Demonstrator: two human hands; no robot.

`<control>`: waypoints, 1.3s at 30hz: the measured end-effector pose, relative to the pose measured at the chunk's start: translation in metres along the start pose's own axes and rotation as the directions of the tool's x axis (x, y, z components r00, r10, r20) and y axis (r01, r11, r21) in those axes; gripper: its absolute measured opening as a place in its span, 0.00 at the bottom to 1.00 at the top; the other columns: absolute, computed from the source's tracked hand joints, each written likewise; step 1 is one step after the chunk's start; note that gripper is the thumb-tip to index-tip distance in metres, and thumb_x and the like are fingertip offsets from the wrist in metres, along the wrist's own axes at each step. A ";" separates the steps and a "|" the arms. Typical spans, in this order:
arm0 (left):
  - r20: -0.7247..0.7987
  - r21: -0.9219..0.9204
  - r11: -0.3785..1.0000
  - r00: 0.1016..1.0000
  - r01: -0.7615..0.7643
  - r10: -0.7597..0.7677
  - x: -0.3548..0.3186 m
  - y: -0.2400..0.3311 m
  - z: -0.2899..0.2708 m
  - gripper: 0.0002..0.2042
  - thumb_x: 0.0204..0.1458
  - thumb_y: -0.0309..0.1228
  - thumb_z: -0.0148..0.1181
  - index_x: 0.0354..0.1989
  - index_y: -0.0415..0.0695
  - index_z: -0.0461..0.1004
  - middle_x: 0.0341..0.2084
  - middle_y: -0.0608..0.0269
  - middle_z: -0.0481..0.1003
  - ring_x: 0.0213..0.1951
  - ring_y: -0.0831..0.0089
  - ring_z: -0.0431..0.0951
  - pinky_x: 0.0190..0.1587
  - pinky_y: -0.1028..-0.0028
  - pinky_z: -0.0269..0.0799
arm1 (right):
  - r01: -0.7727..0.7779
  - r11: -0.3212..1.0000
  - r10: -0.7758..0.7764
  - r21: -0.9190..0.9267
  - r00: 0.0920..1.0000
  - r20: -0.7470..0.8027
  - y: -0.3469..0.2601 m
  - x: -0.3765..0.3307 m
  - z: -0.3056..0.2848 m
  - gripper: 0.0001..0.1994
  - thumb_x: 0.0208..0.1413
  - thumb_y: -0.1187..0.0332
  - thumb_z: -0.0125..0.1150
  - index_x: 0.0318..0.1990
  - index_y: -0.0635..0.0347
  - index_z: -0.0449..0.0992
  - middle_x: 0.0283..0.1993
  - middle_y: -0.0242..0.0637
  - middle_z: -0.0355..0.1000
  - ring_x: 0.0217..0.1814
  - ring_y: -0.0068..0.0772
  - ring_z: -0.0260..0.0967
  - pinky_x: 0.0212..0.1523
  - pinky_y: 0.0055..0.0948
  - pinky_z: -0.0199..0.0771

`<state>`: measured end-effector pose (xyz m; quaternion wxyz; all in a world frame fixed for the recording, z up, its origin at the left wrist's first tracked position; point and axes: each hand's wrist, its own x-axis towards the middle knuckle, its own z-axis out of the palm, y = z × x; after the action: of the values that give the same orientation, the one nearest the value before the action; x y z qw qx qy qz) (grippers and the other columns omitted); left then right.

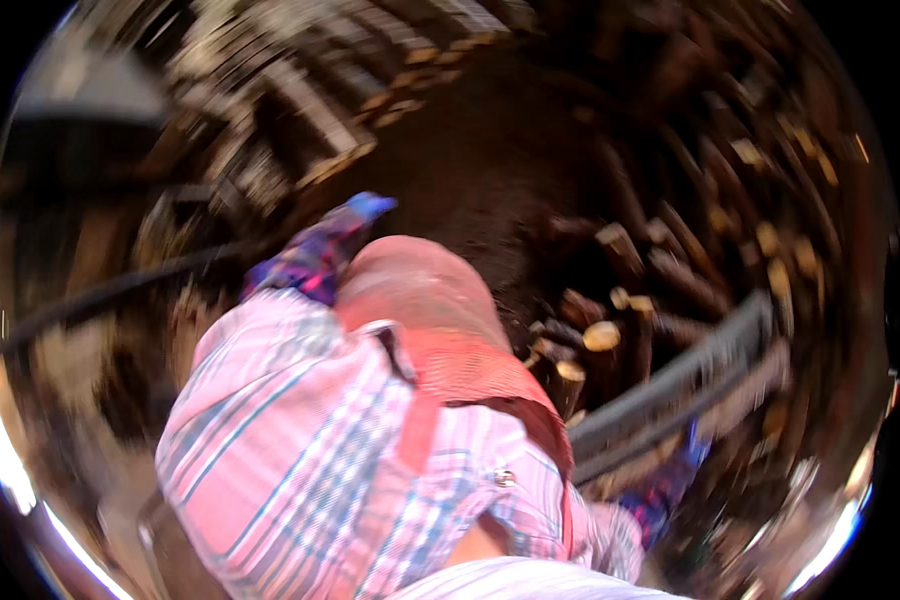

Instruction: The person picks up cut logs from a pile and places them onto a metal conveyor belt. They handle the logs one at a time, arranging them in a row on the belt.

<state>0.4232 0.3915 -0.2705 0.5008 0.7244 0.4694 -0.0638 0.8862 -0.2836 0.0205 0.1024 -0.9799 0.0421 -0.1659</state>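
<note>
My left hand (372, 205), in a blue glove with a dark patterned sleeve cover, is out in front of my left side, beside my red apron (425, 280). Its fingers are smeared by motion. Far to the right, my right hand (698, 442), also in a blue glove, is low beside a long grey bar (680, 375). Whether it touches the bar I cannot tell, as blur hides the fingers. Cut logs (600, 336) with pale sawn ends lie on the ground beyond the bar.
Many more logs (685, 280) are heaped along the right. Stacked sawn wood pieces (315, 110) stand at the far left. A dark curved bar or hose (120, 290) crosses the left side. Dark brown ground (470, 150) runs between the piles.
</note>
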 end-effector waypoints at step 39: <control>0.355 -0.841 0.366 0.917 0.399 -0.184 0.133 -0.021 -0.080 0.19 0.46 0.42 0.64 0.42 0.41 0.74 0.34 0.61 0.76 0.38 0.67 0.75 0.47 0.65 0.71 | -0.444 0.771 -0.464 0.456 0.098 0.880 -0.523 -0.416 0.225 0.39 0.48 0.58 0.68 0.64 0.65 0.54 0.64 0.49 0.56 0.66 0.42 0.53 0.64 0.35 0.52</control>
<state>0.4506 0.5376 -0.3194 0.8338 0.2370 0.4973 0.0367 0.5953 0.3173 -0.2070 0.4261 -0.7231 -0.1045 0.5335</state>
